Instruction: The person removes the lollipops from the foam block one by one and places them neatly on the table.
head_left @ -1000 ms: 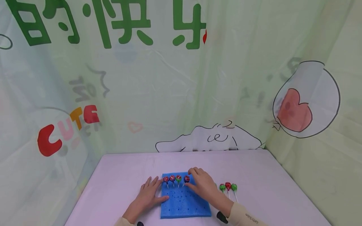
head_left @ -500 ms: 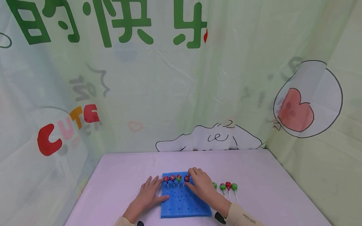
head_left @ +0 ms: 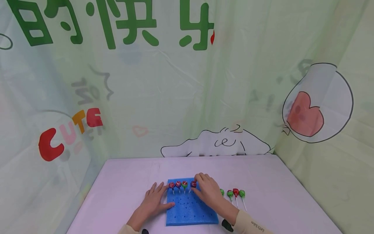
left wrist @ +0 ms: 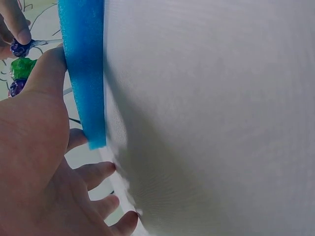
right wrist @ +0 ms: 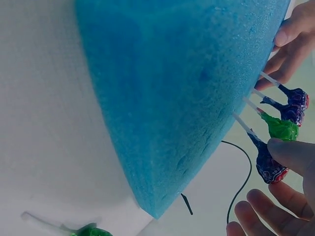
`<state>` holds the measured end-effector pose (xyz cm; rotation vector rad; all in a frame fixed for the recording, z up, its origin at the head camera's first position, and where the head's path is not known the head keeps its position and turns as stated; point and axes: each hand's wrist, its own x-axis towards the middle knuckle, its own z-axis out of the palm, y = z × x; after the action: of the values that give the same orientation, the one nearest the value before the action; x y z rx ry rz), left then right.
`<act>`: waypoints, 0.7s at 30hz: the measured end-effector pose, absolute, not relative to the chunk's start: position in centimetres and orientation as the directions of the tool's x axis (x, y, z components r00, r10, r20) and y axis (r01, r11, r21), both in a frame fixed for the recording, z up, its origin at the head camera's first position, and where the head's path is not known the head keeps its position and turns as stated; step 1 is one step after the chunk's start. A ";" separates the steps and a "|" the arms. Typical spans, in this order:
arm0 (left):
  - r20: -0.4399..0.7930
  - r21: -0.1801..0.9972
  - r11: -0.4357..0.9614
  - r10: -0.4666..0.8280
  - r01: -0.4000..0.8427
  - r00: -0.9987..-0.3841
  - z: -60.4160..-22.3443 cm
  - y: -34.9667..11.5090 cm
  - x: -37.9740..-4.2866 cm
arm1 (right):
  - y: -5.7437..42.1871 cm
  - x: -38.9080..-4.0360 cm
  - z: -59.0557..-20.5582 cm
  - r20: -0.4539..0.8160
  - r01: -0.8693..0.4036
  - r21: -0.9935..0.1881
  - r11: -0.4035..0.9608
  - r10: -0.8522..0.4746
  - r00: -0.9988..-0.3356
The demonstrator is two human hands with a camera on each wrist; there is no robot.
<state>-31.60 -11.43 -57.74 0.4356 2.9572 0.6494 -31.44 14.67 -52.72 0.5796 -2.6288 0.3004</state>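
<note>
My right hand (head_left: 208,191) pinches the dark purple and red head of a lollipop (head_left: 193,184) between thumb and index finger. Its white stick meets the top of a blue foam board (head_left: 191,216) with small holes; how deep it sits cannot be told. To its left, three lollipops stand in the board's back row: a red-purple one (head_left: 171,185), a purple one (head_left: 178,184) and a green one (right wrist: 283,129). My left hand (head_left: 152,201) rests at the board's left edge, fingers spread, with the thumb on the foam and the other fingers reaching down to the table.
Right of the board, several loose lollipops lie on the pale table (head_left: 280,201), among them a red one (head_left: 235,192) and a green one (head_left: 242,193). My right forearm partly covers this group. A printed curtain (head_left: 175,97) hangs behind the table.
Both hands keep nearly the same place. My right forearm has shifted slightly left, and more of a green lollipop beside it shows. The pinched lollipop barely moves.
</note>
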 end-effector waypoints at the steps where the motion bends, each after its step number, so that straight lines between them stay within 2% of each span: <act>1: -0.021 0.423 0.869 0.292 0.256 -0.956 -57.7 -11.4 -31.6 | 14.7 -31.4 -52.7 0.453 -0.442 -0.119 0.889 -0.348 -0.821; 15: -0.022 0.432 0.866 0.288 0.250 -0.958 -57.4 -11.4 -31.3 | 15.1 -31.3 -52.1 0.476 -0.450 -0.154 0.880 -0.333 -0.814; 21: -0.026 0.429 0.869 0.284 0.245 -0.959 -57.5 -11.4 -31.4 | 15.4 -31.4 -51.7 0.446 -0.429 -0.194 0.882 -0.310 -0.840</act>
<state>-31.44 -11.36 -57.52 0.4186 2.9516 0.6602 -31.44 15.42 -51.71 0.5429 -2.6424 0.4035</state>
